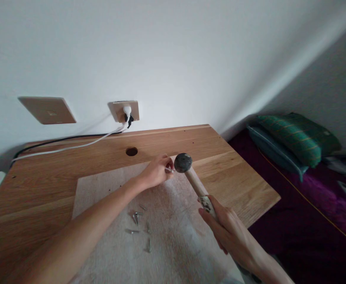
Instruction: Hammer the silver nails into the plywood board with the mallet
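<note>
My right hand (224, 225) is wrapped round the handle of a mallet (195, 181) with a black rounded head and a pale wooden shaft. Its head hangs just right of my left hand (158, 171). Between the thumb and fingers of that hand is a thin metal screw (169, 169), partly hidden, close to the mallet head; whether they touch I cannot tell. Beneath both hands lies a pale wooden board (101, 221). Several loose silver screws (135, 217) rest on it near my left forearm, and small dark holes mark its far left part.
The board lies on a wooden desk (238, 177) with a round cable hole (131, 151). Against the wall, a socket (134, 108) holds plugs, with white and black cables (81, 146) running left. To the right are green cushions (294, 136) on a purple-covered surface.
</note>
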{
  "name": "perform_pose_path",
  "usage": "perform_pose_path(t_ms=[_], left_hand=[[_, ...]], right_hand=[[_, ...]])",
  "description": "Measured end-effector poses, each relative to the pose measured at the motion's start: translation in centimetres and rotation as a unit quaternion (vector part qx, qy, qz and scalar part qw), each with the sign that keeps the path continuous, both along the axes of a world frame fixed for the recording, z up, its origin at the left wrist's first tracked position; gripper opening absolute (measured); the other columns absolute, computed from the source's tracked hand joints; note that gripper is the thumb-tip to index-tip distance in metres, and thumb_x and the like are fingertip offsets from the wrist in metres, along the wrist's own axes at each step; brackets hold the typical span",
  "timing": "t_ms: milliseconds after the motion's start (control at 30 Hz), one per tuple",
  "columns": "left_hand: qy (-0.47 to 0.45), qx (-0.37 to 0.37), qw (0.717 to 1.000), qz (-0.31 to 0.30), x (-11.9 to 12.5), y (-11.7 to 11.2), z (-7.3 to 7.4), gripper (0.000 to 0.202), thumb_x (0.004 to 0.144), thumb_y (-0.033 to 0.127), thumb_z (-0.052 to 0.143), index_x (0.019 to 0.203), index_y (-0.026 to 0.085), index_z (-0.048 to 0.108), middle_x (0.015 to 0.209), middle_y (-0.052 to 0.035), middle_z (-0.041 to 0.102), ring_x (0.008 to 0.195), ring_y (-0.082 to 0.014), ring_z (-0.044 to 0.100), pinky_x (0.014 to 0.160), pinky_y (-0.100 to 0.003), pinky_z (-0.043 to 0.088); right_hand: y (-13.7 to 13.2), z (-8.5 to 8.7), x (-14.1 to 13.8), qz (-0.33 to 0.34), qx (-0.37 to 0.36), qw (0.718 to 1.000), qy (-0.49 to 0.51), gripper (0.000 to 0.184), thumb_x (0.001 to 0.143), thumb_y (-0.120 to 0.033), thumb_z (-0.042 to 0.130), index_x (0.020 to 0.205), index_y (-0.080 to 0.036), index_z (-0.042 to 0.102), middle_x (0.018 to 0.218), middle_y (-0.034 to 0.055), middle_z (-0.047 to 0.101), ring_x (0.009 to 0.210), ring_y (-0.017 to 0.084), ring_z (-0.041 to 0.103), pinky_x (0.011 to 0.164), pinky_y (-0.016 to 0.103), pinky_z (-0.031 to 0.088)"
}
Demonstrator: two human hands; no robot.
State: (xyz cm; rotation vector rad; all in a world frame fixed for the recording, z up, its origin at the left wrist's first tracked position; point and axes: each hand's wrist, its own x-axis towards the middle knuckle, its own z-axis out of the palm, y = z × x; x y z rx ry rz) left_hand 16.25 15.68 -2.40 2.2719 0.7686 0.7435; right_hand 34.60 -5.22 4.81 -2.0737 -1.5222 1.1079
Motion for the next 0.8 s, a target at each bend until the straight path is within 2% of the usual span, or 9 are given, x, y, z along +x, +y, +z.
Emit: perform_pose_path(t_ms=[233,367,467,567,633,700,800], left_hand=[[0.007,-0.017,1.000,0.004,-0.4,-0.1,0.8,0.017,0.079,0.005,0.065,0.089,0.019,0.068,0.097,-0.0051,0.070,0.089,-0.0205,0.067,0.084,-0.033,0.052],[0.039,-0.002,0.999,-0.006,-1.0,0.5,2.5,0.011,0.085,0.009,0.062,0.088,0.017,0.068,0.092,-0.0052,0.071,0.086,-0.0199,0.066,0.082,-0.032,0.049],[0.083,-0.016,0.993,-0.083,-2.4,0.3,5.1,0.011,0.087,0.011,0.059,0.090,0.017,0.068,0.090,-0.0036,0.070,0.082,-0.0174,0.065,0.078,-0.029,0.047],[0.146,-0.029,0.972,-0.182,-4.7,-1.1,7.7,0.019,0.081,0.007,0.059,0.093,0.019,0.067,0.093,-0.0010,0.069,0.083,-0.0160,0.064,0.077,-0.028,0.046],[0.202,-0.023,0.956,-0.213,-6.3,-2.4,8.7,0.022,0.076,0.005,0.059,0.090,0.021,0.066,0.094,0.0001,0.069,0.089,-0.0177,0.064,0.080,-0.029,0.045],[0.262,-0.033,0.940,-0.214,-7.6,-3.7,8.8,0.024,0.073,0.003,0.059,0.087,0.021,0.064,0.093,0.0006,0.068,0.088,-0.0185,0.064,0.077,-0.030,0.044],[0.319,-0.031,0.927,-0.195,-8.4,-5.2,8.1,0.020,0.070,0.003,0.060,0.079,0.021,0.061,0.089,-0.0007,0.066,0.082,-0.0190,0.064,0.068,-0.031,0.042]], right_hand=[[-1.1,-0.7,0.8,-0.044,0.021,0.999,0.004,0.047,0.103,-0.061,0.040,0.125,-0.021,0.051,0.037,-0.0134,0.047,0.030,0.013,0.047,0.037,0.019,0.038],[-1.6,-1.8,1.6,-0.050,0.013,0.999,0.000,0.046,0.103,-0.062,0.040,0.119,-0.021,0.053,0.038,-0.0121,0.048,0.031,0.013,0.048,0.038,0.020,0.039],[-1.5,-2.3,2.0,-0.045,-0.002,0.999,0.000,0.046,0.103,-0.063,0.038,0.116,-0.021,0.053,0.038,-0.0124,0.048,0.031,0.013,0.048,0.039,0.021,0.040],[-1.4,-2.4,2.0,-0.040,-0.005,0.999,-0.002,0.044,0.103,-0.063,0.036,0.110,-0.022,0.053,0.039,-0.0128,0.046,0.032,0.013,0.048,0.040,0.021,0.041],[-1.3,-2.3,1.9,-0.040,-0.005,0.999,0.000,0.044,0.103,-0.063,0.036,0.107,-0.023,0.054,0.038,-0.0124,0.047,0.032,0.013,0.049,0.041,0.022,0.041],[-1.3,-2.3,1.8,-0.044,-0.006,0.999,0.002,0.044,0.103,-0.063,0.036,0.107,-0.023,0.055,0.038,-0.0122,0.047,0.032,0.014,0.049,0.041,0.022,0.041],[-1.3,-2.4,1.7,-0.054,-0.002,0.999,-0.003,0.043,0.103,-0.062,0.038,0.113,-0.024,0.055,0.036,-0.0127,0.047,0.032,0.015,0.051,0.041,0.022,0.042]])
